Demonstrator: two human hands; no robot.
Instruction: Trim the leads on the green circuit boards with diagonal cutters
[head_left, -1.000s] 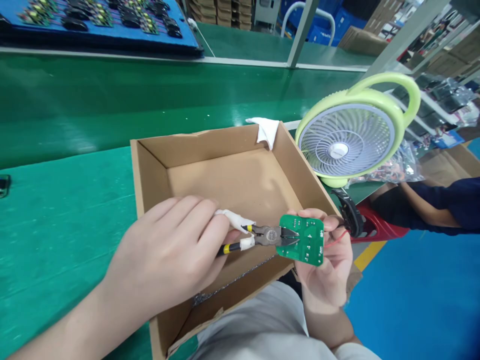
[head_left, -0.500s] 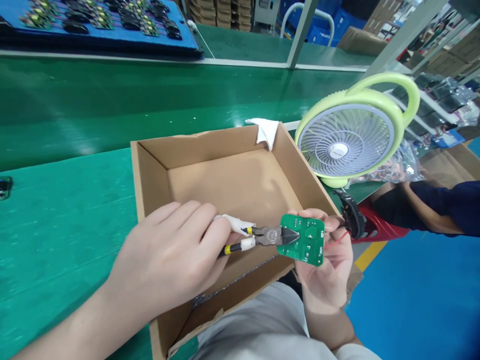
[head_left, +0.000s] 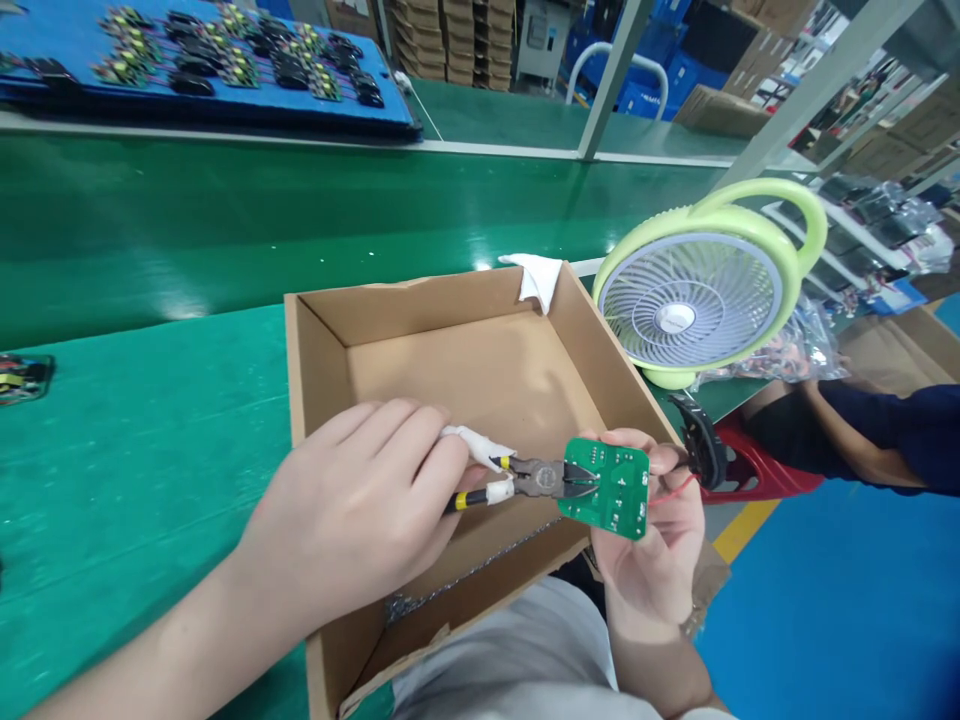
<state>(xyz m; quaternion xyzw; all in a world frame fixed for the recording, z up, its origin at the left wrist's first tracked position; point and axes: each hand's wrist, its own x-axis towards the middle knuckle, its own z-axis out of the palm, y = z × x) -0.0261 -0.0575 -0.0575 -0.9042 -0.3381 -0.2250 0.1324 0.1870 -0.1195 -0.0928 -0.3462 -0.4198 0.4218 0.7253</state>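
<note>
My left hand is closed around the handles of diagonal cutting pliers, which have white wrapping and yellow-and-black grips. The jaws are slightly parted and lie over the left part of a green circuit board. My right hand pinches that board from its right side, solder face up. A red wire runs from the board's right edge toward a black curved part beside my right fingers. Both hands are over the near right part of an open cardboard box. The underside of the board is hidden.
A green-rimmed fan stands right of the box. White material hangs on the box's far corner. Another board lies on the green mat at left. A blue tray holds several assemblies. A person's arm is at right.
The plier jaws have parted slightly; before, they were closed together over the board. Both hands keep their grip. The whole view has shifted a little, showing more of the left-side board.
</note>
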